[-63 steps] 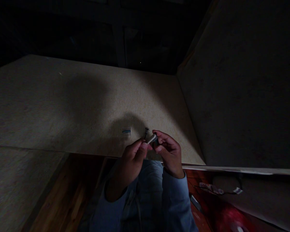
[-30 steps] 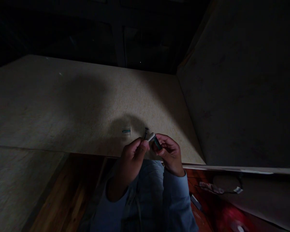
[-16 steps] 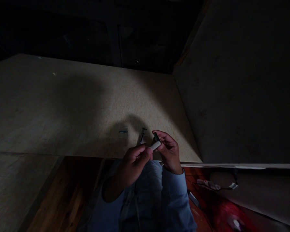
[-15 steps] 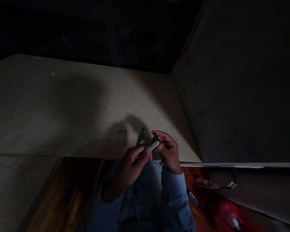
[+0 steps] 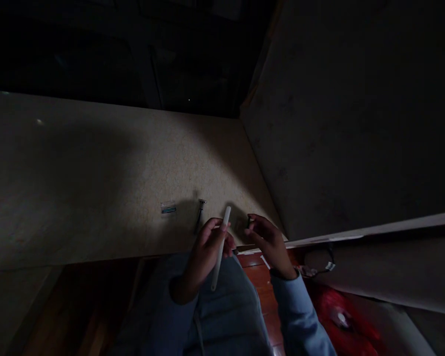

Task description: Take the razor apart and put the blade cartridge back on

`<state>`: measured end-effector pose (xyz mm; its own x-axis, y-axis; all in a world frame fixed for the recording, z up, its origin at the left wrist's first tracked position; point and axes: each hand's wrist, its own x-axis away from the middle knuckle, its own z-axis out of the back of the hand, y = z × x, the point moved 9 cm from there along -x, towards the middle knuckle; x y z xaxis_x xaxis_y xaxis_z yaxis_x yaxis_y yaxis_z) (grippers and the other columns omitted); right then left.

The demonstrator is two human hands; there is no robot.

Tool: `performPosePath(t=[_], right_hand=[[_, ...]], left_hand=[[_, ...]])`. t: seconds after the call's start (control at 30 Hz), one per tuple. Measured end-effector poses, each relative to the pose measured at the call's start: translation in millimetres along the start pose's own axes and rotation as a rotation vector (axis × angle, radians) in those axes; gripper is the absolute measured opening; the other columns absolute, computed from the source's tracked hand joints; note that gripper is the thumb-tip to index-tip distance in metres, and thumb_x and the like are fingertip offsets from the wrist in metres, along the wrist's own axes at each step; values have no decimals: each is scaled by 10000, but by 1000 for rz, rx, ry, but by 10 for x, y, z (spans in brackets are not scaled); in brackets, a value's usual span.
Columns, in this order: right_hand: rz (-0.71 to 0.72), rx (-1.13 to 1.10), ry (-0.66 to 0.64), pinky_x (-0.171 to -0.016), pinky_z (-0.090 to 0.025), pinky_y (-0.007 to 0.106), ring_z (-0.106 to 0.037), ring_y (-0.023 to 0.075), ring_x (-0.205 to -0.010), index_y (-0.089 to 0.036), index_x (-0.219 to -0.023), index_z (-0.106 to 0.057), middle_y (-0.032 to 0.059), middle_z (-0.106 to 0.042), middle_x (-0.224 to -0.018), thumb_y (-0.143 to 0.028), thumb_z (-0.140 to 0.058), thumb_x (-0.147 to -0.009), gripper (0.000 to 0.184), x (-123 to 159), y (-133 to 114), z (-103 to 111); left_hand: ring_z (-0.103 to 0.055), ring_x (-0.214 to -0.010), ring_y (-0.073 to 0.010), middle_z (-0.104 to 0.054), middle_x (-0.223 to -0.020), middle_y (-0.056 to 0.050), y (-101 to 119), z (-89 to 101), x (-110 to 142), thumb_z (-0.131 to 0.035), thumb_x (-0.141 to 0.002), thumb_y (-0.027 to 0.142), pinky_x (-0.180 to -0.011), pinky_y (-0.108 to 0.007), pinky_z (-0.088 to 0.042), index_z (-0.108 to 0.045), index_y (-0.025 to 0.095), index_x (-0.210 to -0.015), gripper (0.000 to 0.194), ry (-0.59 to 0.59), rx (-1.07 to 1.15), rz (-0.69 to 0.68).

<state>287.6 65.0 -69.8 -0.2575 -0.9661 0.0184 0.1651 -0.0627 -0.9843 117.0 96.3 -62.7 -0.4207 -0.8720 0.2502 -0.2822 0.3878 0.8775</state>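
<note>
The scene is very dark. My left hand (image 5: 207,247) is closed around a long white stick-like handle (image 5: 221,247) that points up toward the board. My right hand (image 5: 267,238) pinches a small dark piece (image 5: 248,221) a little apart from the handle's tip. Both hands hover over the near edge of a large pale board (image 5: 96,178). On the board lie a small greenish cartridge (image 5: 168,209) and a thin dark metal piece (image 5: 200,210), just left of my hands.
A second large panel (image 5: 348,123) stands upright on the right, meeting the board at a corner. Below are my blue-clothed lap, a reddish wooden floor (image 5: 96,306), a cord (image 5: 319,257) and a red object (image 5: 337,316) at lower right.
My hands have pulled apart: the white handle stays in my left hand, now showing its full length, and the small dark piece has come away in my right. The view has swung right.
</note>
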Motion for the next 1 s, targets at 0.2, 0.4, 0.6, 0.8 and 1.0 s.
performPosePath(t=[0.2, 0.4, 0.6, 0.8, 1.0], right_hand=[[90, 516, 59, -649, -511, 292, -670, 202, -718, -146, -1198, -655, 71, -713, -852, -383, -644, -843, 426, -99, 25, 565], [-25, 918, 12, -691, -479, 269, -713, 232, -843, -164, -1192, -664, 102, -753, -935, -156, -593, -844, 356, -315, 37, 611], [-112, 1129, -80, -744, -480, 249, -718, 231, -934, -106, -1258, -613, 156, -757, -1010, -47, -499, -892, 388, -505, 152, 525], [-82, 1249, -78, -901, -505, 268, -696, 247, -1065, -74, -1278, -613, 189, -732, -1138, -34, -478, -892, 411, -589, 239, 533], [-185, 1208, -63, -896, -509, 249, -702, 226, -1068, -82, -1317, -607, 177, -725, -1186, -1, -465, -875, 471, -584, 232, 554]], left_hand=[[-613, -508, -128, -669, -589, -24, -226, -68, -145, -645, -775, 677, -485, -202, -435, -522, 186, -786, 506, 93, -57, -16], [-629, -533, -133, -677, -641, -34, -358, -167, -212, -657, -748, 677, -445, -194, -435, -542, 177, -780, 514, 86, -81, -12], [-491, -406, -68, -634, -652, 5, -334, -126, -200, -667, -767, 628, -366, -170, -314, -558, 168, -827, 476, 87, -94, -30], [-444, -427, -54, -594, -636, 16, -283, -117, -186, -665, -801, 564, -384, -170, -273, -598, 158, -838, 413, 64, -124, -73], [-442, -428, -62, -602, -643, 10, -299, -125, -178, -665, -796, 566, -387, -184, -273, -609, 161, -842, 412, 36, -118, -61]])
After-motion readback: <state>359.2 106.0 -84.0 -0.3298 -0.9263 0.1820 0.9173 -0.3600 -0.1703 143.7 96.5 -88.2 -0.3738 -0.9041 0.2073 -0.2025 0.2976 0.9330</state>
